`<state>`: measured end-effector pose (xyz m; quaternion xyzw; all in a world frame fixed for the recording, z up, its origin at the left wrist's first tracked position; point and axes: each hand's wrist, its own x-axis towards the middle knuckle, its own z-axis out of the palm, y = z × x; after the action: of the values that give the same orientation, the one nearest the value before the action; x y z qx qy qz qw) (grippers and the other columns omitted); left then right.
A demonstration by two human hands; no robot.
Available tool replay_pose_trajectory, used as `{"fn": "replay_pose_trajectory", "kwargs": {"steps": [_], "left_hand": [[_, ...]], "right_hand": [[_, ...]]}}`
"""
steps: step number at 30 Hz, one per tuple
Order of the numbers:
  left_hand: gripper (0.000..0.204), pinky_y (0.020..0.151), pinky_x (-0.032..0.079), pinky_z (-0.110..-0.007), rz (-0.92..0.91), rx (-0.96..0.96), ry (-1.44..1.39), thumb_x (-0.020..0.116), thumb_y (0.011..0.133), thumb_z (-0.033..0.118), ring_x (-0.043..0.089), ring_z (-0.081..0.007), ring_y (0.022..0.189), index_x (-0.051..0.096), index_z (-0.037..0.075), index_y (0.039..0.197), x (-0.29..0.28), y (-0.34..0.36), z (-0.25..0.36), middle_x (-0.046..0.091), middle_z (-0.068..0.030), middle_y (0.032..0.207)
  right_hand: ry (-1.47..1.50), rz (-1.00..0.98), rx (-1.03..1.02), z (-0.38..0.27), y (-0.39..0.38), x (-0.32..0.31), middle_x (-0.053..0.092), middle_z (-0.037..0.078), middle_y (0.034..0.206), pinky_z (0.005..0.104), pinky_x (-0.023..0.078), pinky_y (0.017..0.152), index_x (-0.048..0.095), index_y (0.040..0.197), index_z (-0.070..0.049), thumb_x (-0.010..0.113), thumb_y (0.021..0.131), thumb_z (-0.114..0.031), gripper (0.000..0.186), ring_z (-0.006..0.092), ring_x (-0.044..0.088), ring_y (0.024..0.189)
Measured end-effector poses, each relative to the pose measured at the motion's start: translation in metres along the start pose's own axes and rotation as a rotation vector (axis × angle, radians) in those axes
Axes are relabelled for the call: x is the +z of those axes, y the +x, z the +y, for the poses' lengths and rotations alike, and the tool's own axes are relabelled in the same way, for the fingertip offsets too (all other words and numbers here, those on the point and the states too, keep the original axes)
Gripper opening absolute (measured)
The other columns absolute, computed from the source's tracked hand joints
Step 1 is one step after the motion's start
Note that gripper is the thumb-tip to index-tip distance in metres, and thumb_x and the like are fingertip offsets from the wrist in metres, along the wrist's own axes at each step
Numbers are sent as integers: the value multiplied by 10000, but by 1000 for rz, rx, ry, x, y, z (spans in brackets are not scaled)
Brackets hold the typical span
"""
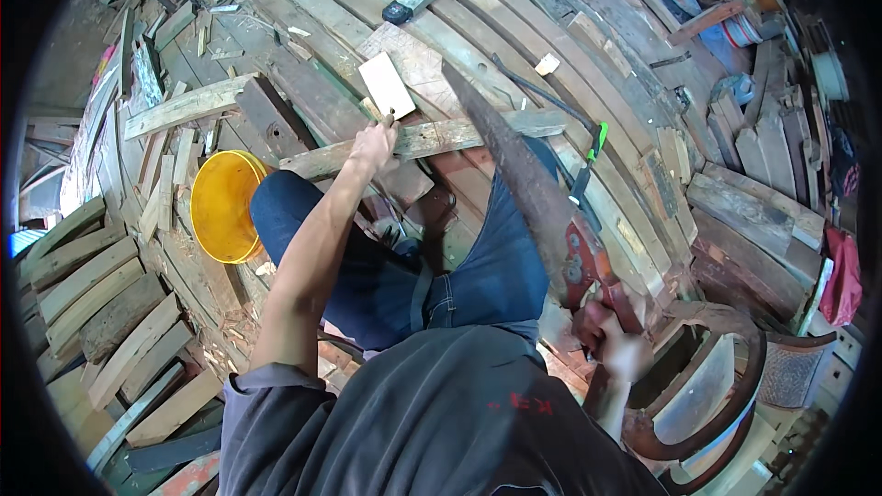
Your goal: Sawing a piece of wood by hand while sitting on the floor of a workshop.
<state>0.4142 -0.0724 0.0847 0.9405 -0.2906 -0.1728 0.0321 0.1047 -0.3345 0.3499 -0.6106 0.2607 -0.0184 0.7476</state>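
Note:
My left hand reaches forward over a long weathered plank that lies across in front of my knees. Its fingers are closed at the near end of a small pale board, which has a dark hole near that end. On the right, my right hand is wrapped round the red handle of a handsaw. The saw is raised over my right leg, its blade slanting forward and left, with the tip apart from the pale board. Motion smears the right wrist.
A yellow bucket stands beside my left knee. A hammer-like tool with a dark head lies ahead on the floorboards. A dark bar and a green-and-black tool lie right. Stacked wood is at left, a curved frame at right.

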Motion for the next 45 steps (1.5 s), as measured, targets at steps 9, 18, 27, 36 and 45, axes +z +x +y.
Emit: {"fn": "replay_pose_trajectory", "kwargs": {"steps": [9,18,27,36,45], "left_hand": [[720,855,484,-494,192,151,19,711,710,378,602,-395,989,455,28,1283,-35,30,10,440,-187,1348],[711,920,441,-484,237,353,164,732,712,377,525,-363,1126,451,66,1286,-81,66,-7,452,-143,1296],[689,850,525,-426,-57,262,203,763,677,285,622,-351,1009,451,-1,1221,-11,107,-25,548,-179,1194],[1001,929,485,-372,-268,359,177,809,623,359,565,-346,1112,293,-73,1364,-22,92,-5,502,-229,1285],[1119,982,442,-358,-343,361,173,812,599,388,514,-357,1182,207,-128,1387,3,81,-12,449,-281,1322]], "right_hand": [[31,4,-127,6,3,-13,307,-11,475,268,238,333,401,679,-51,556,846,-76,229,95,300,332],[145,86,-168,10,-16,-26,318,-25,513,232,230,345,409,747,-45,544,870,-5,187,63,302,372],[132,157,-148,19,-25,-29,317,-31,512,231,244,353,398,740,-49,556,879,-25,211,60,292,373],[163,116,-102,20,-21,-23,338,-25,523,236,239,362,419,770,-35,578,860,-30,183,59,297,378],[123,103,-76,20,-12,3,379,-6,510,242,245,360,433,756,-26,584,849,-20,177,71,329,370]]}}
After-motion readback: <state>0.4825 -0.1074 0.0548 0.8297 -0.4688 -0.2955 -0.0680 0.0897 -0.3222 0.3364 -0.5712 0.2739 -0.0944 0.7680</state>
